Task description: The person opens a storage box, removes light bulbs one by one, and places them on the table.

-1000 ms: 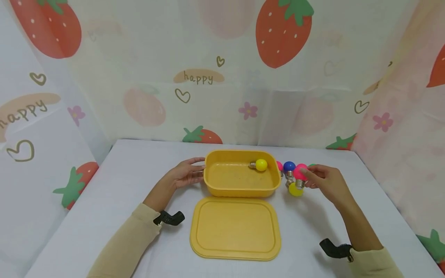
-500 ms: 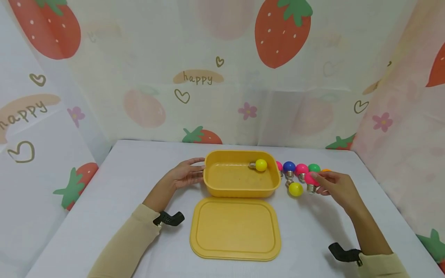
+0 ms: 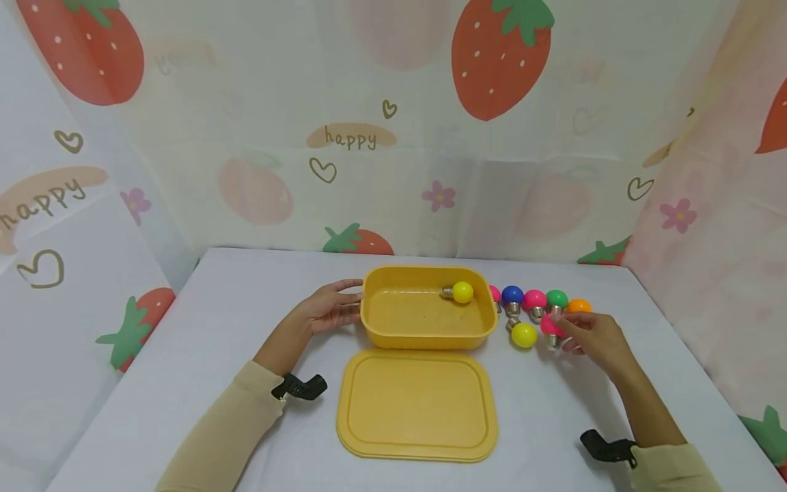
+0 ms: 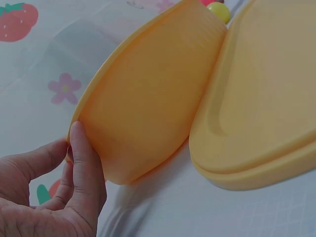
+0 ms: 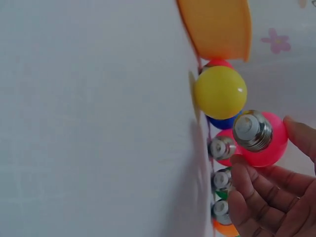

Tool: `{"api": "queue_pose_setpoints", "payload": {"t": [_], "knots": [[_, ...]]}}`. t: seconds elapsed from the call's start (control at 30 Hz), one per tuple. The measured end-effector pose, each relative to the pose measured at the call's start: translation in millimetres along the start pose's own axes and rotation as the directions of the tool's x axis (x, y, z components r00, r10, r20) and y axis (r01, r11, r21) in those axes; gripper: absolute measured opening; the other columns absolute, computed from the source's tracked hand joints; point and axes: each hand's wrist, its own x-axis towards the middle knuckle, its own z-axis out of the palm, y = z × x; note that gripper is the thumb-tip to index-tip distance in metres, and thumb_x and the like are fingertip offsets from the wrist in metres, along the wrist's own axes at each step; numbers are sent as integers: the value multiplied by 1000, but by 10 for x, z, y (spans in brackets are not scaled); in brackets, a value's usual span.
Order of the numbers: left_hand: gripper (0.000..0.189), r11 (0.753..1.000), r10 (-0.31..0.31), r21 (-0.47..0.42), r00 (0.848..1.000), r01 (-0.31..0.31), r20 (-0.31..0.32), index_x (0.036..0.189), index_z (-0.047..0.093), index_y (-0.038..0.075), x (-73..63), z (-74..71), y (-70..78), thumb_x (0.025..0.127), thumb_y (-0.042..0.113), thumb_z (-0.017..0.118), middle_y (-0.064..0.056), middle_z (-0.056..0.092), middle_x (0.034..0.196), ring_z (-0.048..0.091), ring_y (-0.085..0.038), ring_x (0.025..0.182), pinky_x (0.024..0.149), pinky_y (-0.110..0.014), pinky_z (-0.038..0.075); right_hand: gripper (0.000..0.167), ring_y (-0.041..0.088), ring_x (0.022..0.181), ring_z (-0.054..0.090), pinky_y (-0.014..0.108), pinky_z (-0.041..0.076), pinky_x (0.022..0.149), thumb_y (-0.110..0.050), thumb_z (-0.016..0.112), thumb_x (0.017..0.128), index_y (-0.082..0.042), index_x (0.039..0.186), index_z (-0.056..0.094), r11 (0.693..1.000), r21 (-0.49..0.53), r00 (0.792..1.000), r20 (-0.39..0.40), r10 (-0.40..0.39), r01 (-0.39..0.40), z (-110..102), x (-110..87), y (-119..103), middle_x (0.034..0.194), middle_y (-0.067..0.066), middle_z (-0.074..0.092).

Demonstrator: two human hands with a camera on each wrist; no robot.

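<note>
My right hand point(image 3: 593, 340) pinches a pink light bulb point(image 3: 551, 326) by its round globe, metal screw base pointing down. In the right wrist view this pink bulb point(image 5: 269, 143) sits between thumb and fingertips. At the left end of an open yellow box point(image 3: 428, 339), my left hand point(image 3: 335, 306) holds the rim; the left wrist view has its fingers point(image 4: 81, 148) against the box's end wall. One yellow bulb point(image 3: 462, 292) lies on its side inside the box. Just left of the held bulb, another yellow bulb point(image 3: 524, 335) rests on the table.
A row of bulbs lies behind the right hand: blue point(image 3: 512, 295), pink point(image 3: 535, 299), green point(image 3: 557, 298) and orange point(image 3: 579, 305). Another pink bulb point(image 3: 494, 293) is partly hidden by the box. The yellow lid point(image 3: 417, 404) lies flat in front of the box.
My right hand has moved right and slightly down with the pink bulb, away from the box, uncovering the green and orange bulbs. The left hand and box have stayed put.
</note>
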Motion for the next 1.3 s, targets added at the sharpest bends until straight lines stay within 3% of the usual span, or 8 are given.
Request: {"api": "queue_pose_setpoints", "payload": {"t": [0.13,0.5,0.73,1.3], "knots": [[56,1000,7,3,1000,-7,-2,154,39,10,-1,-4,5,102,4,60,-12,69,103,70,-17,84,68,-26,62,75,20,74,67,25,57,66,-56,60,98,10,134,56,1000,-5,1000,5,8,-8,52,45,22,82,6,70],[56,1000,10,-9,1000,-10,-1,154,39,10,5,3,-6,102,3,59,-12,70,103,70,-17,83,68,-26,62,64,22,70,65,30,57,63,-49,61,100,9,127,62,997,-59,999,4,-53,53,169,101,1,77,6,69],[56,1000,1,-4,1000,-1,-2,155,38,10,-22,16,2,103,4,58,-12,69,103,70,-17,82,68,-26,62,71,20,68,65,29,56,63,-56,63,96,8,127,61,998,-63,1000,6,9,-9,221,136,-30,76,5,69],[56,1000,0,-5,1000,0,7,155,38,10,-33,19,5,103,4,58,-12,68,105,69,-17,83,67,-26,61,71,21,65,64,29,56,60,-58,66,94,8,122,65,997,-76,999,-27,31,-33,272,150,-61,78,8,68]]}}
